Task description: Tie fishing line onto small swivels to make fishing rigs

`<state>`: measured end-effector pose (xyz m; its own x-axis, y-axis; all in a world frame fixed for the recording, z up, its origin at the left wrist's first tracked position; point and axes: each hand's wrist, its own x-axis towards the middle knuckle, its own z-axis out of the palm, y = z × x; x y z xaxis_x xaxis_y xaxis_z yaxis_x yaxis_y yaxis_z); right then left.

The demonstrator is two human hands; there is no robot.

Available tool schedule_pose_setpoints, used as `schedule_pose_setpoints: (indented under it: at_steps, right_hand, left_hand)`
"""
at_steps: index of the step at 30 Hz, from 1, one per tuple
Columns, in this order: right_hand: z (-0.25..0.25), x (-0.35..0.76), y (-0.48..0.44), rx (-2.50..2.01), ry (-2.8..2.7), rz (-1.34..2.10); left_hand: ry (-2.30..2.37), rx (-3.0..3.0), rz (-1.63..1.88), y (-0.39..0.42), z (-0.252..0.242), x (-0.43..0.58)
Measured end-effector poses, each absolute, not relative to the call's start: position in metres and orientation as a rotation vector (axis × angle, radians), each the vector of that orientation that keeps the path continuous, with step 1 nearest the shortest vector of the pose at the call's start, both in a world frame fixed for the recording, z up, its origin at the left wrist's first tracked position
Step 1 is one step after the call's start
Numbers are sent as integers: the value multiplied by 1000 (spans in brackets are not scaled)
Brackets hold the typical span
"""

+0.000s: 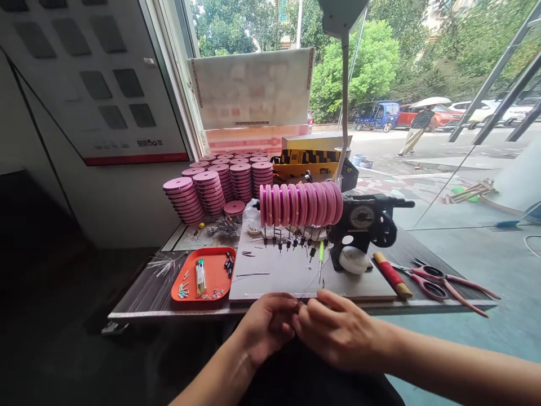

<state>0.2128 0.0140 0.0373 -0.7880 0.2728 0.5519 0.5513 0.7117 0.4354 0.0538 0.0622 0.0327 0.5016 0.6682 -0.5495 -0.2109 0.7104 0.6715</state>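
Observation:
Just in front of the table's near edge, my left hand (270, 324) and my right hand (336, 327) meet, both closed with thumbs and fingers pinched together. A thin line (311, 281) runs up from between the fingertips; any small part in the pinch is hidden. Above the hands, a row of pink spools (301, 204) sits on the shaft of a black winding device (361, 217). Small black pieces (288, 245) hang below the spools. A tool with a bright green handle (321, 252) stands near the spools, above the white board (279, 285).
To the left, an orange tray (177, 290) holds a lighter (200, 276) and small parts. Stacked pink spools (207, 190) stand behind it. At right lie a red-wrapped stick (391, 273), scissors (431, 288) and pink-handled pliers (469, 290). A lamp pole (344, 101) rises behind the device.

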Motion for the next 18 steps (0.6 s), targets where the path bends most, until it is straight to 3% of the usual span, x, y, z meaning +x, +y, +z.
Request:
schedule_pose_setpoints:
  at_steps: [4,10,18]
  right_hand:
    - [32,208,17,-661,-2532,-775]
    - [34,206,8,-889,-2609,-142]
    - [53,198,17,-935,-2418,332]
  left_hand:
    - [896,561,576,58,32,55]
    - [899,808,735,52,34,54]
    - [1027,1731,1003,39,29,50]
